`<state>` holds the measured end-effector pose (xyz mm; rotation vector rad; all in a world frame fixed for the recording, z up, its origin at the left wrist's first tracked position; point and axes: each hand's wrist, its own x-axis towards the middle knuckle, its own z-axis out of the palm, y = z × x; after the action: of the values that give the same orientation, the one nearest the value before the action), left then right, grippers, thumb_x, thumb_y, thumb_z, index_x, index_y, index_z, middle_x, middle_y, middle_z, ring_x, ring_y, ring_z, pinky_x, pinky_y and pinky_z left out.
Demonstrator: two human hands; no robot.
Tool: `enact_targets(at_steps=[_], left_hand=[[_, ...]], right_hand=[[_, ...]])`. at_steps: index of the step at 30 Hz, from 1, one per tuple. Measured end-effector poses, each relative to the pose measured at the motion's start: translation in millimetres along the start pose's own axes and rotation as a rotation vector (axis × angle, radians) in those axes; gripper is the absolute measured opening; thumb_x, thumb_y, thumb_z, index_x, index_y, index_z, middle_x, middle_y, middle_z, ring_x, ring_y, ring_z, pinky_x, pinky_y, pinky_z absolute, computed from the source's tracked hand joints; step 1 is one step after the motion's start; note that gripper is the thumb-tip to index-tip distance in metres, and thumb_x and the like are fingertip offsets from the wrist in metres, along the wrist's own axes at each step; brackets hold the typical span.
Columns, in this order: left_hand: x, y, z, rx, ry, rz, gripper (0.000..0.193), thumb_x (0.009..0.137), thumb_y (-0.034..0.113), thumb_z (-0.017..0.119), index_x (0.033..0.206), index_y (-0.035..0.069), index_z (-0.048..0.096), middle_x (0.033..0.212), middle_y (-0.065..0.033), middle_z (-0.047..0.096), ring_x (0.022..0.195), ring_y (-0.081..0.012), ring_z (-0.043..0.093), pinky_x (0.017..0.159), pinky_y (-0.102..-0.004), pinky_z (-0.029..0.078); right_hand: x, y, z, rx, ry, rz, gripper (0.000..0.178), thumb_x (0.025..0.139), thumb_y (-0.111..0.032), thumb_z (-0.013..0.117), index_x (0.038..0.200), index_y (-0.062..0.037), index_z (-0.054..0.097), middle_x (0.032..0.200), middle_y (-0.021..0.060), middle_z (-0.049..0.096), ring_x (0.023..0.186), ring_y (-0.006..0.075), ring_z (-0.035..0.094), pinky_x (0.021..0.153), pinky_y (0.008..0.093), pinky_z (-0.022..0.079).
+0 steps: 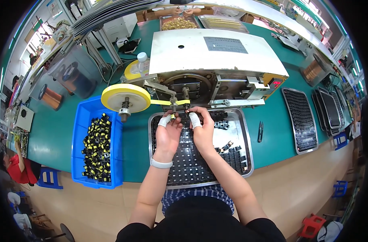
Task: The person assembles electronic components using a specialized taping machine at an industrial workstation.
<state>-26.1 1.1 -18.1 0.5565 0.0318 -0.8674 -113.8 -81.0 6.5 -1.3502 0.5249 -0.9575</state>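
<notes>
Both hands are raised to the front of a white taping machine (214, 48), above a metal tray (248, 161) of black bobbins (188, 159). My left hand (168, 135), white-wrapped at the thumb, pinches a small black bobbin with yellow tape (173, 116). My right hand (203, 128), its thumb also wrapped, has its fingers closed around a small copper-wound bobbin (187, 111) at the machine's spindle (186, 93). Yellow tape runs to the spindle from a large tape roll (125, 98) on the left.
A blue bin (118, 153) of yellow-taped bobbins stands left of the tray. Black snips (260, 132) lie to its right, before another filled tray (300, 121). Copper wire spools (50, 97) stand far left. Across the table are another person's hands (184, 11).
</notes>
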Motion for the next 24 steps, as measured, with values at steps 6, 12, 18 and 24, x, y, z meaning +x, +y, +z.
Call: enact_targets(at_steps=[6,12,18,24], left_hand=[[-2,0,6,0.033,0.021,0.039,0.017,0.091,0.014,0.053,0.107,0.008,0.054,0.098,-0.0055,0.060,0.087,-0.0164,0.055,0.079,-0.0301,0.045],[-1,-2,3,0.083,0.021,0.046,0.017,0.091,0.014,0.053,0.108,0.009,0.053,0.098,-0.0049,0.059,0.088,-0.0163,0.055,0.079,-0.0299,0.045],[4,-4,-5,0.109,0.023,0.055,0.017,0.090,0.015,0.054,0.106,0.009,0.055,0.098,-0.0050,0.058,0.085,-0.0161,0.054,0.077,-0.0290,0.044],[3,-3,-4,0.048,-0.011,-0.140,0.019,0.092,0.017,0.052,0.107,0.007,0.056,0.099,-0.0066,0.059,0.084,-0.0154,0.054,0.073,-0.0282,0.043]], right_hand=[[3,3,2,-0.017,-0.021,0.071,0.015,0.089,0.001,0.057,0.104,-0.0009,0.058,0.092,0.0055,0.061,0.073,0.0085,0.055,0.062,0.0217,0.044],[8,13,-3,0.007,0.003,0.125,0.023,0.087,0.003,0.057,0.110,-0.0031,0.056,0.091,0.0032,0.058,0.066,0.0059,0.049,0.054,0.0200,0.039],[-6,-1,-31,0.115,-0.080,0.431,0.036,0.087,0.003,0.055,0.122,0.0040,0.048,0.104,0.0097,0.056,0.092,0.0170,0.059,0.080,0.0251,0.049],[-8,-21,-50,0.196,-0.269,0.577,0.027,0.091,0.004,0.049,0.118,0.0083,0.052,0.108,0.0163,0.062,0.099,0.0239,0.065,0.086,0.0295,0.053]])
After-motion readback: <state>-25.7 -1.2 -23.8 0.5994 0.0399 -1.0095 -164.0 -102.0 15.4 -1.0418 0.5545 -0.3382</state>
